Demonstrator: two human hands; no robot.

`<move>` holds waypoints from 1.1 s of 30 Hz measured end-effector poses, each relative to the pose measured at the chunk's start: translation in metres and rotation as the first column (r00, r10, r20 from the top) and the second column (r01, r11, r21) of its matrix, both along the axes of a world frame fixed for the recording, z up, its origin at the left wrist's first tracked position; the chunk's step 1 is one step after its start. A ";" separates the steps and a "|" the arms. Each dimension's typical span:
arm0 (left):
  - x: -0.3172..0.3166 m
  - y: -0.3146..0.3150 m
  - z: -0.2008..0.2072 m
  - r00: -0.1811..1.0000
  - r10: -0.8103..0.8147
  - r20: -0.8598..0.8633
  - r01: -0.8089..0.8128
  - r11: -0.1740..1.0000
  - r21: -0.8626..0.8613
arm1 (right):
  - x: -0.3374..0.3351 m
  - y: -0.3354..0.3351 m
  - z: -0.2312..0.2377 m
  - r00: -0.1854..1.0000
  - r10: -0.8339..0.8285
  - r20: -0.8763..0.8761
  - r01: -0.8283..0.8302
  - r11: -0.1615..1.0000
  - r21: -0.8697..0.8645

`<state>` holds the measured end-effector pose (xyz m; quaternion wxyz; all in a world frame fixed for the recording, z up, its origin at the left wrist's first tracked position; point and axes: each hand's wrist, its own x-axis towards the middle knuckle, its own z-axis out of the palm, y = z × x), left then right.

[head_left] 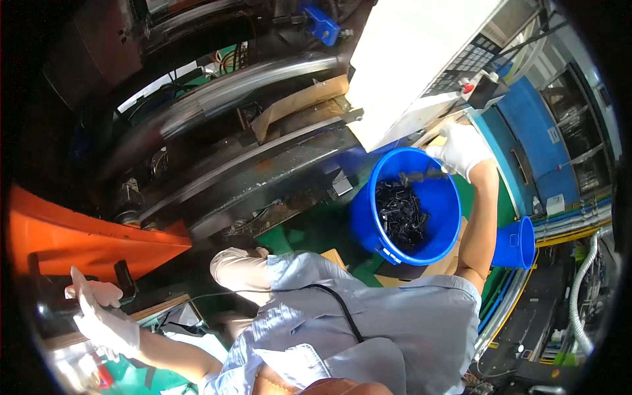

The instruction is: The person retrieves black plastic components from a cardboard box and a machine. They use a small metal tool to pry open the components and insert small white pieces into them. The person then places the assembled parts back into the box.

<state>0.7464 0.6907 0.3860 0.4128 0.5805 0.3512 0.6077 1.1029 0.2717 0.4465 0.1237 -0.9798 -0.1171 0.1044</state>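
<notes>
My left hand (102, 319), in a white glove, is at the lower left beside a black handle (124, 280) on an orange panel (85, 230). Its fingers are stretched and hold nothing that I can see. Over the right rim of a large blue bin (451, 197) is my right hand (463, 150), also white-gloved, with thumb and fingers apart. A blurred dark piece (421, 176) hangs in the bin's mouth just below these fingers; whether it touches them is hard to make out. Many small black plastic pieces (400, 214) cover the bin's bottom.
A white control cabinet (415, 59) with a keypad and red button juts in above the bin. Dark machinery with metal bars (263, 164) fills the upper left. A smaller blue bin (523, 242) stands at right, near pipes and cables. Cardboard (454, 253) lies by the large bin.
</notes>
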 end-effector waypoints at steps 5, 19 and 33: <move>0.008 0.003 -0.002 0.999 -0.025 0.025 0.025 0.999 0.025 | -0.060 0.071 0.067 0.571 0.698 0.433 -0.755 0.653 -0.058; 0.017 -0.018 0.024 0.994 0.088 0.069 -0.075 0.982 -0.174 | 0.226 0.570 0.171 0.461 0.558 0.691 -0.887 0.267 0.377; 0.023 -0.012 0.018 0.984 0.124 0.127 -0.108 0.985 -0.131 | 0.238 0.672 0.182 0.612 0.444 0.654 -0.776 0.177 0.606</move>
